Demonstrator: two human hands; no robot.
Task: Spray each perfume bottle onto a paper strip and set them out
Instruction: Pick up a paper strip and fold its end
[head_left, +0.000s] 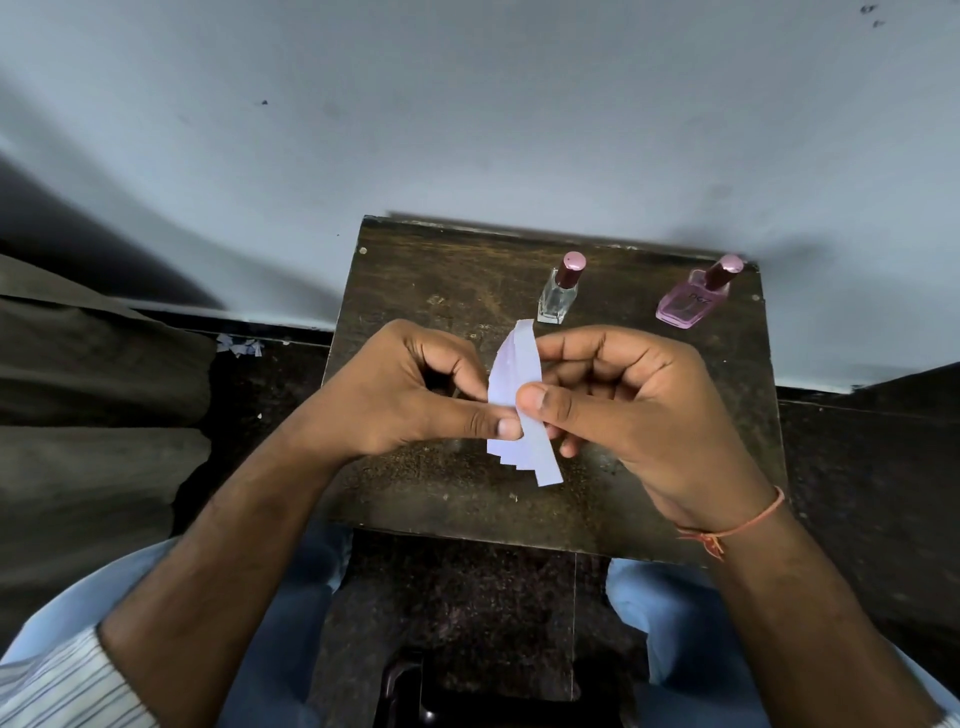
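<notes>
A fanned bundle of several white paper strips (511, 374) is held upright over the middle of a small dark wooden table (415, 478). My left hand (410, 395) pinches the bundle from the left with thumb and forefinger. My right hand (628, 410) grips it from the right, thumb on the front. Behind the hands, a clear perfume bottle (558, 296) with a pink cap stands near the table's far edge. A pink perfume bottle (691, 304) with a matching cap stands at the far right corner. Both bottles are capped and untouched.
The table stands against a pale blue wall (467, 130). Dark speckled floor lies all round it, with paper scraps (239, 345) on the floor to the left. My knees in blue jeans (675, 623) are under the near edge. A drab cloth surface (93, 415) is at left.
</notes>
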